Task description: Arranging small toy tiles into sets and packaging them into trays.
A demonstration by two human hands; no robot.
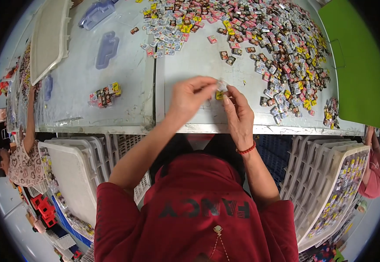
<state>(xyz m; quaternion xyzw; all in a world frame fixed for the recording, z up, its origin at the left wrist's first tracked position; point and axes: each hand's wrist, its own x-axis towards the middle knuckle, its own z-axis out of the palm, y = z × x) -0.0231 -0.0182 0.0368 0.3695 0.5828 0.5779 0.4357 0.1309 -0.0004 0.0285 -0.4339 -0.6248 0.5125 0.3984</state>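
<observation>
Two hands, left hand (pixel 189 97), right hand (pixel 239 114), pinching small glossy packet (pixel 221 84) (perhaps foil)

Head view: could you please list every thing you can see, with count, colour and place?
small square packets: too many to count, mixed colours, heap on far right of table
packet cluster: one small group, mixed colours, table left
table: one, pale grey, centre
green board: one, green, far right
white trays: stacks, white, under table on both sides
red bracelet: one, right wrist
left hand: pinching a small packet
right hand: touching same packet
</observation>
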